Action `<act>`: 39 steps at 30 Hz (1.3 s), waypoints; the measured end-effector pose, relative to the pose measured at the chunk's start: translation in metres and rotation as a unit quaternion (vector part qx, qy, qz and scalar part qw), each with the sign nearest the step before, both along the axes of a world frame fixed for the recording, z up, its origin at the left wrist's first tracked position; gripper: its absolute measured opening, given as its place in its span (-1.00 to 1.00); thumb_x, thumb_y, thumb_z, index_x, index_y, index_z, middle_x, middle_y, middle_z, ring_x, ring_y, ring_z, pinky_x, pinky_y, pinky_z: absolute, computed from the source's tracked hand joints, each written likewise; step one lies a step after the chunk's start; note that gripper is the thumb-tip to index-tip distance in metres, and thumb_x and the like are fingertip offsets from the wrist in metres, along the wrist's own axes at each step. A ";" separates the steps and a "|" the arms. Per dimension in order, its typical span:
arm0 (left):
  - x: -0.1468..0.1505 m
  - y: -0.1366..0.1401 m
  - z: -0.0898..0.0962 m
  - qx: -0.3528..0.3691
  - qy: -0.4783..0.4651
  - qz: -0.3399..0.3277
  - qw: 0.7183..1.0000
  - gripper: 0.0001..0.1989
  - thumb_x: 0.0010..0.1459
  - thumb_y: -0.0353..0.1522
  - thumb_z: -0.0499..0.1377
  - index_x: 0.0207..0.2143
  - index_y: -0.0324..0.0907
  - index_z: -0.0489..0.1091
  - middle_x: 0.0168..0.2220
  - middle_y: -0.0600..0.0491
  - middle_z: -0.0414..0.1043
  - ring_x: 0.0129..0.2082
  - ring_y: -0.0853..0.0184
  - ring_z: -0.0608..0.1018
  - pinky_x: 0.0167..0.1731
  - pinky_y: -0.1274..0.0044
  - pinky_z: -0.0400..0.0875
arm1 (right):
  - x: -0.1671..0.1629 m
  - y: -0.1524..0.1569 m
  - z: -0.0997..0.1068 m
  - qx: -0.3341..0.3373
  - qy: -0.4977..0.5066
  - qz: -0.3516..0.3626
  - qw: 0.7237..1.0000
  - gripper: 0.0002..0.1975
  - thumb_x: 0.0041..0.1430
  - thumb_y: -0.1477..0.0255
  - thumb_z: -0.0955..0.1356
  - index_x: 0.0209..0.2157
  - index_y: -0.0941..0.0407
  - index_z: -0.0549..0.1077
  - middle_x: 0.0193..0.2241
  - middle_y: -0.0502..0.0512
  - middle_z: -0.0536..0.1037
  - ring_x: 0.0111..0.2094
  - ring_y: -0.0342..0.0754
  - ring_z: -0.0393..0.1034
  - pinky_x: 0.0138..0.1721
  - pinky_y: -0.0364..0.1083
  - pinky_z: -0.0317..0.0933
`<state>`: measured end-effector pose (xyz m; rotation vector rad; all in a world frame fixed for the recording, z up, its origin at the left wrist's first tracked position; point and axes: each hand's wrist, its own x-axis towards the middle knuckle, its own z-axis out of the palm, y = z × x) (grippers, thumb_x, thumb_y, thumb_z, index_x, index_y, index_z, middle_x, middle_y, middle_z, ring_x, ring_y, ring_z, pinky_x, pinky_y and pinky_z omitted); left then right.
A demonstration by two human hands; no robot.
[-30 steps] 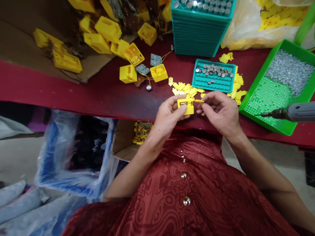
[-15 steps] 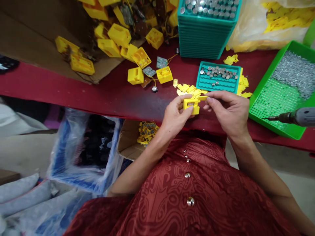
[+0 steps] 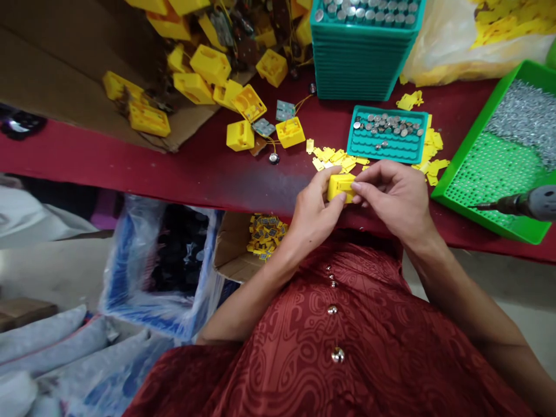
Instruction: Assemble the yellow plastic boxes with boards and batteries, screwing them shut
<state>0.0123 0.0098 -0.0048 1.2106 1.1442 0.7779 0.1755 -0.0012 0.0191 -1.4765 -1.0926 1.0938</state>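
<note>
My left hand grips a small yellow plastic housing between thumb and fingers, just over the front edge of the table. A flat yellow battery cover lies over the housing's opening, pinched at its right end by my right hand. The button cells inside are hidden under the cover. Just beyond my hands is a loose pile of similar yellow covers. Behind my right hand sits a teal tray with loose button cells.
A stack of teal trays stands at the back. To the right, a green basket holds small metal screws, with an electric screwdriver above it. Yellow housings with wires spill from a cardboard box. Below left is a plastic-lined blue crate.
My right hand has moved left, bringing the cover from beside the housing to over its opening. The button cells that showed in the housing are now covered.
</note>
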 end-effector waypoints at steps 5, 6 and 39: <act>0.000 -0.007 0.007 0.045 0.042 0.002 0.998 -0.50 0.21 -0.42 0.31 0.22 -0.06 0.49 0.13 -0.03 0.66 0.10 0.15 0.65 0.10 0.40 0.56 | 0.006 0.002 -0.001 -0.037 0.045 0.035 0.998 -0.86 0.12 0.60 0.54 -0.40 0.15 0.55 -0.54 -0.03 0.57 -0.55 -0.17 0.49 -0.54 -0.19 0.36; 0.000 -0.008 0.008 0.052 0.047 0.001 0.998 -0.49 0.21 -0.42 0.30 0.22 -0.07 0.49 0.13 -0.03 0.67 0.09 0.15 0.65 0.09 0.40 0.56 | 0.007 0.003 -0.001 -0.044 0.050 0.037 0.997 -0.85 0.11 0.59 0.55 -0.40 0.15 0.53 -0.55 -0.03 0.56 -0.55 -0.16 0.49 -0.55 -0.19 0.36; 0.005 -0.009 0.013 -0.079 -0.122 -0.035 0.989 -0.42 -0.05 -0.20 0.58 -0.04 -0.14 0.45 -0.12 0.01 0.67 -0.15 0.30 0.67 -0.17 0.53 0.58 | 0.011 -0.022 0.011 -0.001 -0.166 0.063 0.984 -0.84 0.08 0.39 0.49 -0.27 0.13 0.57 -0.36 0.05 0.63 -0.40 -0.14 0.43 -0.35 -0.12 0.32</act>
